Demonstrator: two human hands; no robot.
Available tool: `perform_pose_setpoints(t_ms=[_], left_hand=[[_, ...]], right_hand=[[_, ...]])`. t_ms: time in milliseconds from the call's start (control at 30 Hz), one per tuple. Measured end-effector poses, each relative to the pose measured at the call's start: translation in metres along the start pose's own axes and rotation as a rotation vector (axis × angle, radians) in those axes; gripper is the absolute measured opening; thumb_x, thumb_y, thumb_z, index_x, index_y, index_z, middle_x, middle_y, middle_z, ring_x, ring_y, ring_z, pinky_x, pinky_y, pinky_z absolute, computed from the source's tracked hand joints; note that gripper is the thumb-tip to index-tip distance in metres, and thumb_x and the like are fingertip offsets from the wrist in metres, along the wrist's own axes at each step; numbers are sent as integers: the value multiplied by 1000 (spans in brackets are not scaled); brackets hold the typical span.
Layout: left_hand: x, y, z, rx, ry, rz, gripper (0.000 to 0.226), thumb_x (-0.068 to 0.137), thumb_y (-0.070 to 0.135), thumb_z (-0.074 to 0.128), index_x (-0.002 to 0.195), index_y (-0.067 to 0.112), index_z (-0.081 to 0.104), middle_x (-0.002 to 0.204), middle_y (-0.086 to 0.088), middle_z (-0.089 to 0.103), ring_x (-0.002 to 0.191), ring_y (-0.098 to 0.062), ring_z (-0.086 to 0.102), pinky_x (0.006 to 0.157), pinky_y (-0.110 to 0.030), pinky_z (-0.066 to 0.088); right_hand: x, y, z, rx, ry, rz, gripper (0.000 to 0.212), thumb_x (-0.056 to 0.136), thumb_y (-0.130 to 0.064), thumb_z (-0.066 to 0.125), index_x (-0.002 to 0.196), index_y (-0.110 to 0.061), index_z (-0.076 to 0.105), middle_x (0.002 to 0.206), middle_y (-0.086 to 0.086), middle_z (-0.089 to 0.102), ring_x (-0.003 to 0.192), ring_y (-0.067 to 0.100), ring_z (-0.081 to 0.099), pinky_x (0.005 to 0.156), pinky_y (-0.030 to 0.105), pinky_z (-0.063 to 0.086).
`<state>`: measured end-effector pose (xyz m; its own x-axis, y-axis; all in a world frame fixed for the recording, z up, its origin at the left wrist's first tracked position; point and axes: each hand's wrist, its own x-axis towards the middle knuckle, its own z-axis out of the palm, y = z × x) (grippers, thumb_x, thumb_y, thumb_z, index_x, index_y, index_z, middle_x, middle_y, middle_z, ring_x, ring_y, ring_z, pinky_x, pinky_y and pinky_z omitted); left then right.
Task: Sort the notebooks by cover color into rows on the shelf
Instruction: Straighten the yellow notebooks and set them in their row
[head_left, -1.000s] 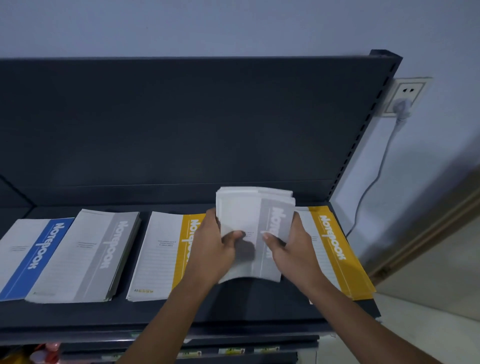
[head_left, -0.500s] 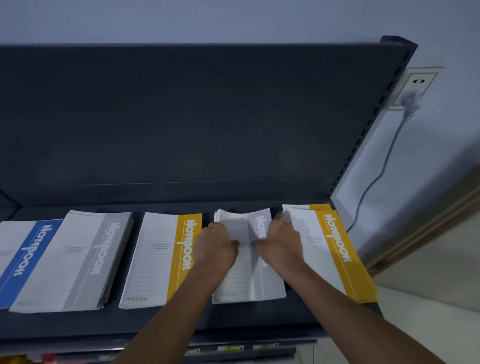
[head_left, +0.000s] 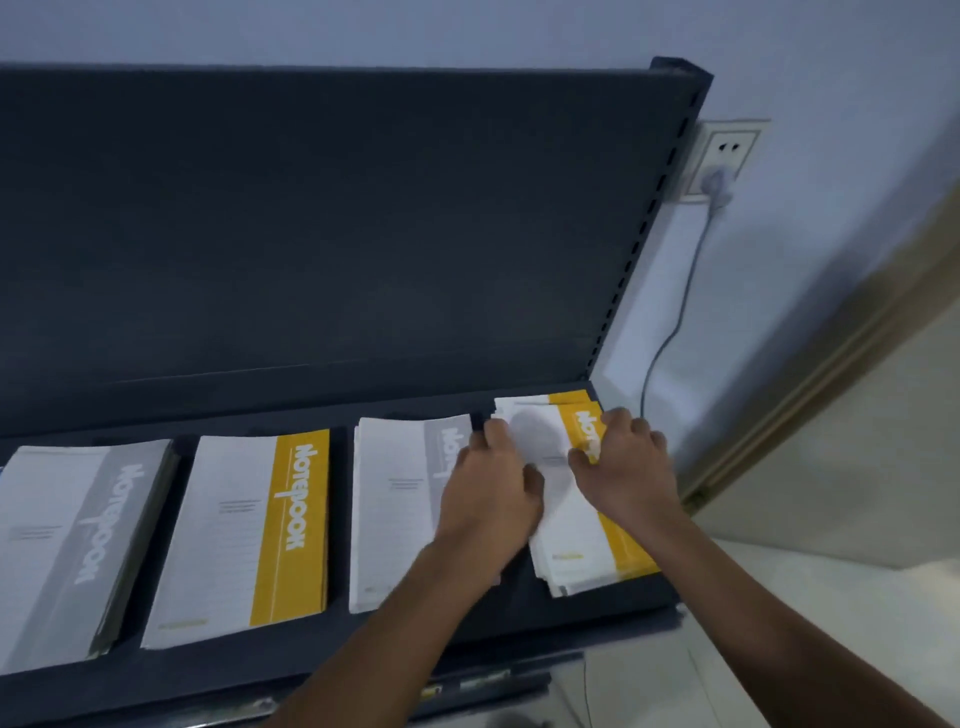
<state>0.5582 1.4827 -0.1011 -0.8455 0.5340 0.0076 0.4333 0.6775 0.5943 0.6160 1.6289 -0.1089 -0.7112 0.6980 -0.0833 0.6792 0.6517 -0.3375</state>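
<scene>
Dark shelf (head_left: 260, 670) nearest me carries four notebook stacks. My left hand (head_left: 491, 493) lies spread between the grey stack (head_left: 395, 509) and the far-right yellow stack (head_left: 576, 551); my right hand (head_left: 628, 467) pinches that yellow stack's top cover.

"Notebook" white vertical lettering | on yellow-banded white paper notebook stack (head_left: 249, 530) and grey-banded white paper notebook stack (head_left: 67, 545), both left of hands | small print unreadable
</scene>
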Motion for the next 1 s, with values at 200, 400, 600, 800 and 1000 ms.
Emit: perform_pose_setpoints(t_ms=[200,400,600,800,1000], left_hand=[[7,27,47,-82,-94,-231,64,94,37,55,141,12,19,132,-14,45,115,-33,52,88,-37,46],[30,49,63,-234,-28,-533,66,84,42,63,128,19,18,127,-13,50,114,-36,52,90,-45,48],[46,51,71,-480,-116,-771,64,77,46,70,118,8,39,110,-3,63,98,-23,64,89,-40,56],[34,50,64,-603,-58,-603,50,88,54,58,127,24,51,125,-2,59,109,-21,61,94,-47,52],[7,54,34,-795,217,-110,36,97,31,63,124,45,44,117,24,62,109,4,59,85,-18,52]], right_hand=[[28,48,7,218,-280,191,72,88,-52,58,143,-12,35,141,14,49,127,37,49,93,41,44],[40,64,7,176,-330,43,47,91,-44,57,121,-10,46,121,13,61,103,32,62,76,37,49],[44,84,4,155,-391,22,42,95,-46,51,116,-9,50,117,13,60,103,32,62,82,39,53],[32,87,-4,568,-267,-64,36,96,-32,59,125,-16,46,119,3,59,101,22,63,77,36,53],[22,71,-30,846,-121,-331,51,95,-16,66,126,-31,29,105,-47,51,99,-20,55,72,-1,44]])
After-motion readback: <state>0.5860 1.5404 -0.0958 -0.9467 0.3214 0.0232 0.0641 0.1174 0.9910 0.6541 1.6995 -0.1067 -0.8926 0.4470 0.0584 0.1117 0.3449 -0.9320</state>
